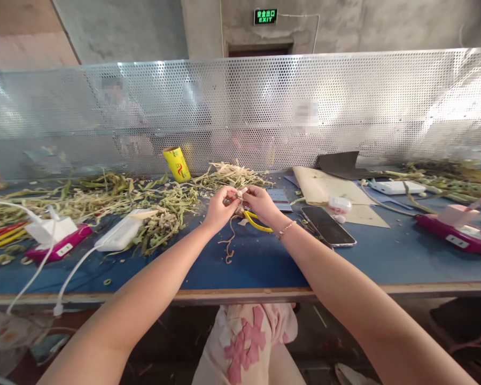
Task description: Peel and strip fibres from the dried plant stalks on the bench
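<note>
Over the middle of the blue table, my left hand and my right hand meet, fingers pinched together. Between the fingertips is a small pale piece, whitish and knobby; its exact kind is too small to make out. Both hands grip it. A thin brown strand lies below my left fingers on the tabletop. Under my right hand show yellow handles, partly hidden by the wrist. Behind the hands is a heap of dried plant strips.
Dried leaves spread along the left. A yellow tube stands tilted near the perforated metal screen. Right of me lie a phone, tan paper and a magenta power strip. Another magenta strip and white cables are left.
</note>
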The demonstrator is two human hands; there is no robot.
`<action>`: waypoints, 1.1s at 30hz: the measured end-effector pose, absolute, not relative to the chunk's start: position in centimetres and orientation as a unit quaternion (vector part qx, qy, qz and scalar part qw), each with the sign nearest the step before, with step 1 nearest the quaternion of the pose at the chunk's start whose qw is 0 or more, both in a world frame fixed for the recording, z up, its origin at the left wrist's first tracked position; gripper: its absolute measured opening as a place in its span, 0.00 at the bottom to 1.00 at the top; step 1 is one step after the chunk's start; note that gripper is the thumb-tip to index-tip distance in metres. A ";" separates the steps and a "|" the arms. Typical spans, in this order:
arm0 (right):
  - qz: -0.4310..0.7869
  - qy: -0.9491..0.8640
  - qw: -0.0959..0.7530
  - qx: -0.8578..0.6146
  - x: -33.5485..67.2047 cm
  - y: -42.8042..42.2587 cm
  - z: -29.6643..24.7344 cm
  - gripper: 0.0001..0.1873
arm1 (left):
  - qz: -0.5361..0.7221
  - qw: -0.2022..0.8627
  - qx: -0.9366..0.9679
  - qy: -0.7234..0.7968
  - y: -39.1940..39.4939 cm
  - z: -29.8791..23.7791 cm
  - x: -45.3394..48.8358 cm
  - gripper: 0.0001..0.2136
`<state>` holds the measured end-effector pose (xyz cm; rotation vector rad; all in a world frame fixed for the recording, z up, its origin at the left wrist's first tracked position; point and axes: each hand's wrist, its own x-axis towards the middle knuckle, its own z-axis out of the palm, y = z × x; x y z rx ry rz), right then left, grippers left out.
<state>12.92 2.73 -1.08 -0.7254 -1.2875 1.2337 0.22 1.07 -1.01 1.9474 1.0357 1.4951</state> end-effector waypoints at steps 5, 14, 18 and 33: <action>0.531 -0.549 0.570 -0.302 13.0 2.7 -1.0 0.05 | 0.525 0.251 0.714 0.390 0.8 -0.8 0.2 0.04; 0.524 -0.548 0.571 -0.314 12.9 2.9 -1.1 0.05 | 0.516 0.231 0.717 0.408 1.1 -0.4 0.0 0.04; 0.503 -0.563 0.569 -0.326 13.1 3.2 -1.3 0.05 | 0.519 0.239 0.709 0.413 1.4 -0.5 0.0 0.04; 0.467 -0.608 0.556 -0.320 13.7 3.4 -1.3 0.06 | 0.501 0.428 0.651 0.376 1.1 -0.3 0.1 0.09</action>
